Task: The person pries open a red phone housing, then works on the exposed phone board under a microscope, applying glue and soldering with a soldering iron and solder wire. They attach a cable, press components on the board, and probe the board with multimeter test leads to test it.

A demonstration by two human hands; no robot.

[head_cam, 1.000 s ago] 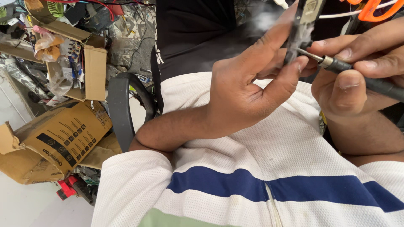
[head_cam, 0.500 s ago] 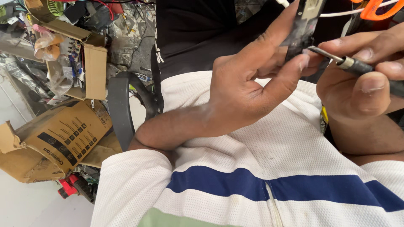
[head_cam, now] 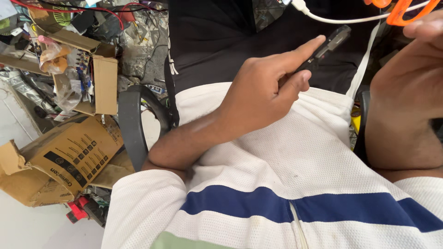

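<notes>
- While the person sits with both hands raised over the lap, the far left holds clutter: a torn cardboard box (head_cam: 60,159) on the floor and an open carton (head_cam: 94,80) stuffed with plastic bags and wires.
- A black chair armrest (head_cam: 134,127) stands just beside the left elbow.
- Left hand (head_cam: 263,99): its grip is closed on a small dark device (head_cam: 328,45), forefinger laid along the side, thumb pressing from below. The device sits tilted, its far end pointing up and to the right, above the white striped shirt (head_cam: 286,184).
- Risk: the hold is by finger and thumb only, on the lower end; a slip would drop the device into the lap or down toward the clutter.
- A white cable (head_cam: 350,19) and orange handles (head_cam: 404,11) hang close above; either could snag the device's raised end.
- Right hand (head_cam: 408,97): only its back shows at the frame edge, apart from the device. I cannot tell how far its grip is open, nor whether it holds anything.
</notes>
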